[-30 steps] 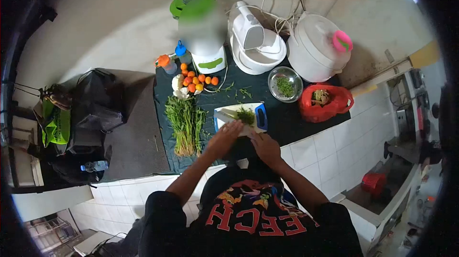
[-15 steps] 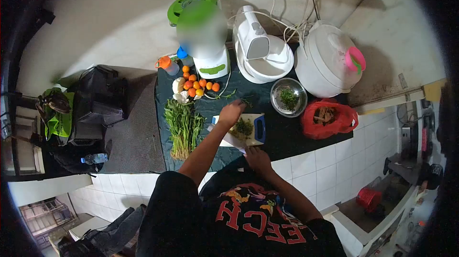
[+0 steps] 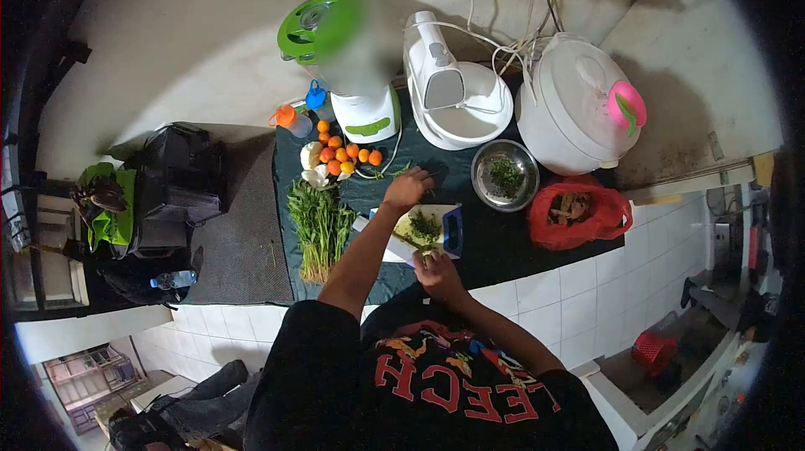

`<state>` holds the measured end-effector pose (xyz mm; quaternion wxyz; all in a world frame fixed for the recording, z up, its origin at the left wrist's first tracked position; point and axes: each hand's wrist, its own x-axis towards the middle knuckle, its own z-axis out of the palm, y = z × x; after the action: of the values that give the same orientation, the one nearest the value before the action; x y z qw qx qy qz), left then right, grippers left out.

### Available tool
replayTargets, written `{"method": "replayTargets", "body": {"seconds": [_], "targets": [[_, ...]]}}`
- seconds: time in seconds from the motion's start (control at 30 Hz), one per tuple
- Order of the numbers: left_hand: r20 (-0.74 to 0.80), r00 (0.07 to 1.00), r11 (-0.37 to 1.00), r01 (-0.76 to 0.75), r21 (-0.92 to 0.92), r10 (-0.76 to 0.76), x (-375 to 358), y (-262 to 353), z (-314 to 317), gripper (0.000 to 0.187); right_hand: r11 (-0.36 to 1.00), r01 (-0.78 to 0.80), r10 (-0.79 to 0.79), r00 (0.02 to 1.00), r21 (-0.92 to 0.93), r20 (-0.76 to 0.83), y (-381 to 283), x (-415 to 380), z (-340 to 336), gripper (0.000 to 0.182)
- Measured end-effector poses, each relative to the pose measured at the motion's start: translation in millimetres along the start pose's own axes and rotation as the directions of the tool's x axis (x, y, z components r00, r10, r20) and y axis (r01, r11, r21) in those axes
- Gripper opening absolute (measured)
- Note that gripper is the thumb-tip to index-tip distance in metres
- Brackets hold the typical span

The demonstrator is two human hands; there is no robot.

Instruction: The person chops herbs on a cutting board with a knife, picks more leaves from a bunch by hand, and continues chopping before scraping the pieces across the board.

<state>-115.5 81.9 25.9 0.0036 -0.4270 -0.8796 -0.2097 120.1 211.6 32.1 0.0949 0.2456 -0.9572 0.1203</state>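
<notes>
One board [image 3: 454, 231] lies between the left fingers [image 3: 418, 176] and the right fingers [image 3: 429, 264]; openness and hold we cannot tell. Chopped greens [image 3: 425, 226], also between them, should handle light and soft, we judge; pinch mid-heap.

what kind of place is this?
Looks like a kitchen, maybe a home one: a cutting board with chopped greens, a stand mixer against the wall, and tomato-like produce on the counter.
</notes>
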Motion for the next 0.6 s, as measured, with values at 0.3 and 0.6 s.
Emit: {"method": "replayTargets", "body": {"seconds": [0.3,0.6], "targets": [[-0.18,0.893,0.838,0.294,-0.46,-0.412,-9,-6,9,0.018,0.986,-0.061,0.033,0.984,0.158,0.173,2,6,-6,0.034],[0.23,0.706,-0.069,0.249,-0.966,-0.669,-38,47,-28,0.021,0.66,-0.46,0.498,0.86,0.594,0.112,42,74,-44,0.037]]}}
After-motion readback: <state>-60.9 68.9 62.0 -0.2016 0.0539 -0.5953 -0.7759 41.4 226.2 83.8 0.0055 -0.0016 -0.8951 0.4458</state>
